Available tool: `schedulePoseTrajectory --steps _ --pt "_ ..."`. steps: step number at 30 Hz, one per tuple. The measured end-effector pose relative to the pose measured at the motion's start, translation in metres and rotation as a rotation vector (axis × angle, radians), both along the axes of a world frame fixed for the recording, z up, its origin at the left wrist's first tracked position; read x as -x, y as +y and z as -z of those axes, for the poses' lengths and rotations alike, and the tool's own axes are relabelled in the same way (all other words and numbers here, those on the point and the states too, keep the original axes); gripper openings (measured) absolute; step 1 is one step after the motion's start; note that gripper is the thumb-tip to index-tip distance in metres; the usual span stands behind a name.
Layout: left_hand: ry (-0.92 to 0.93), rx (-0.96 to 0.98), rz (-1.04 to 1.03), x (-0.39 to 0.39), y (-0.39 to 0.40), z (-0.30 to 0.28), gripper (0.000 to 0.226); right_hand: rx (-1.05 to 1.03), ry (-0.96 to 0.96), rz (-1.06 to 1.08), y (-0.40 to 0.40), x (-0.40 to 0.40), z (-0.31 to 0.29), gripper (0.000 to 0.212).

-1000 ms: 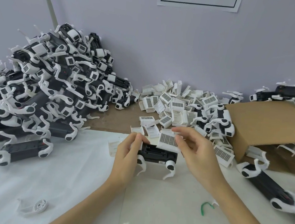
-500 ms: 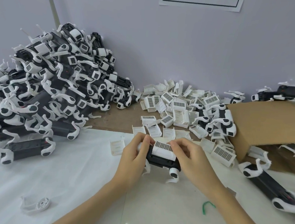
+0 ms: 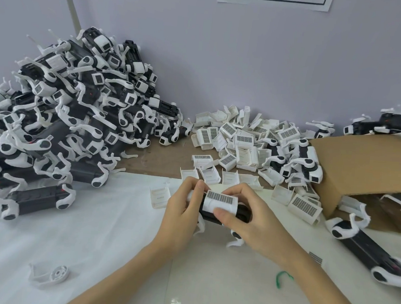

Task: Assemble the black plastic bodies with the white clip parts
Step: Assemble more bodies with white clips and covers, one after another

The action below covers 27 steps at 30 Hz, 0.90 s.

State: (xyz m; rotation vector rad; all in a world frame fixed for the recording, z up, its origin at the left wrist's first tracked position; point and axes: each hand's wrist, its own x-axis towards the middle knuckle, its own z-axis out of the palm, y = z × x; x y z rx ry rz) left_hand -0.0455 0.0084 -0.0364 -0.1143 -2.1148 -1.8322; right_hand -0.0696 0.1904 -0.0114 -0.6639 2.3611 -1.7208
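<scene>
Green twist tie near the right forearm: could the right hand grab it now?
Probably not yet: the right hand grips the white clip on the black body. Nothing covers the tie.

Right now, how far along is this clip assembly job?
Done: a big heap of assembled units at left. In hand: both hands hold a black body, the right hand seating a white clip while the left hand steadies. Left: many loose clips and a bare body by the cardboard box.

Two bare forearms enter from about six o'clock, with no sleeves, gloves, rings, or watch showing. The bare left hand point(image 3: 182, 206) and the bare right hand point(image 3: 249, 218) have short, unpainted fingernails.
</scene>
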Motion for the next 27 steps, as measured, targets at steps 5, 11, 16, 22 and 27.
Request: schedulePoseTrajectory --steps 5,11,16,22,27 --pt "-0.001 -0.029 0.017 -0.001 0.000 0.000 0.037 -0.160 0.115 -0.024 0.003 -0.001 -0.004 0.034" --pt "0.059 0.187 -0.141 -0.002 0.000 0.002 0.039 -0.151 0.170 -0.031 0.000 -0.006 -0.006 0.045" --pt "-0.077 0.084 -0.023 -0.004 -0.004 -0.007 0.029 -0.161 0.209 0.015 0.001 -0.006 -0.001 0.038" --pt "-0.148 -0.169 0.086 -0.003 -0.004 -0.019 0.012 -0.145 0.186 -0.016 0.005 -0.003 -0.003 0.039" --pt "0.064 -0.138 0.179 -0.004 -0.007 -0.017 0.027 -0.190 0.236 0.038 0.018 0.003 -0.011 0.032"
